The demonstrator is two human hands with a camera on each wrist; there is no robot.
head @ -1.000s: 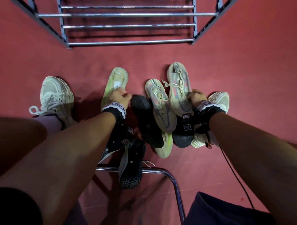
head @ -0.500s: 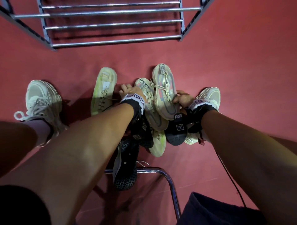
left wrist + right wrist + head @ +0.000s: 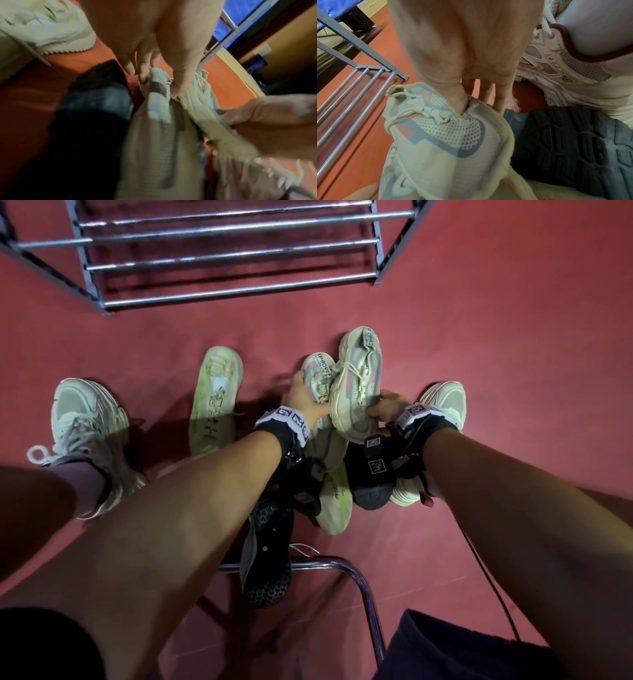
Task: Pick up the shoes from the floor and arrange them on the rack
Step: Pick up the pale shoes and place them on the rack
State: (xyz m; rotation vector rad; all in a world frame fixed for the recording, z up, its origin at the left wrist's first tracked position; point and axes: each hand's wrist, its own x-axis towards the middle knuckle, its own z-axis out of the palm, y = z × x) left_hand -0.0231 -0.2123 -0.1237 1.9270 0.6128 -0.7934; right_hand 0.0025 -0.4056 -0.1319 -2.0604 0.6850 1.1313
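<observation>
Red floor (image 3: 496, 344) carries a shoe pile short of the metal rack (image 3: 226, 256). Left hand (image 3: 301, 400) pinches one knit sneaker (image 3: 317, 371) on the pile; right hand (image 3: 385, 407) grips the adjacent knit sneaker (image 3: 359, 378), thumb inside its collar, above a black sole (image 3: 570, 151)

Lettering on the two knit shoes by my hands

On the heel tab of the cream knit shoe (image 3: 320, 405) I read "APRORE"; the tab of its mate (image 3: 359, 385) shows "CPHO", partly cut off. The pale sole (image 3: 215, 402) beside them bears large moulded characters I cannot make out.
</observation>
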